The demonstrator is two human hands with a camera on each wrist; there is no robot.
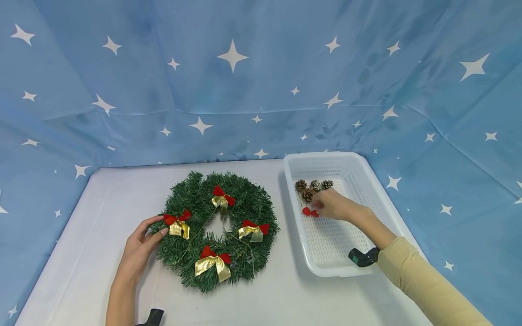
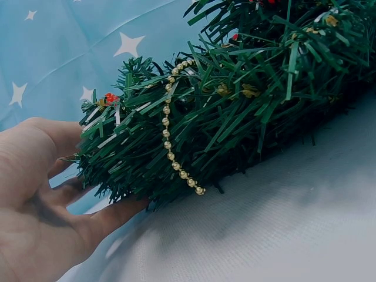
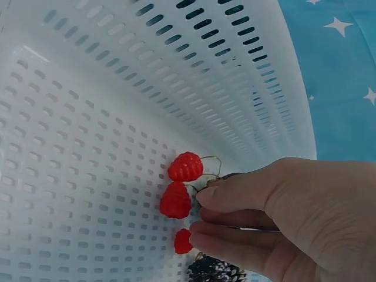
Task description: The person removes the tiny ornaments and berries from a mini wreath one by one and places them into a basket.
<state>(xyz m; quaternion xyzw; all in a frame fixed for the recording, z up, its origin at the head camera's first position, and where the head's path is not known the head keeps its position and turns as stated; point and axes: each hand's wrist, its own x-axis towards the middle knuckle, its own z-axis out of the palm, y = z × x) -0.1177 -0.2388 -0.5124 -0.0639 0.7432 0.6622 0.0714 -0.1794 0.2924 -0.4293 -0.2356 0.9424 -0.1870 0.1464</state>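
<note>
My left hand (image 1: 140,246) holds the left edge of a green wreath (image 1: 253,203), its fingers and thumb about the rim. Red-and-gold bows (image 1: 215,262) sit on the wreath, and a gold bead string (image 2: 167,132) hangs along its side. Inside a white plastic basket (image 1: 338,246), my right hand (image 1: 336,204) reaches down with fingertips close together at red artificial berries (image 3: 176,200) on thin wire stems. Whether the fingers pinch a berry or stem is hidden. Pine cones (image 1: 307,194) lie beside and partly behind this hand.
The wreath and basket stand apart on a white-covered table (image 1: 122,194). A blue star-patterned cloth (image 1: 261,81) hangs behind and at the sides. The basket's raised rim (image 1: 299,235) surrounds the right hand. Black wrist devices (image 1: 363,257) show near both wrists.
</note>
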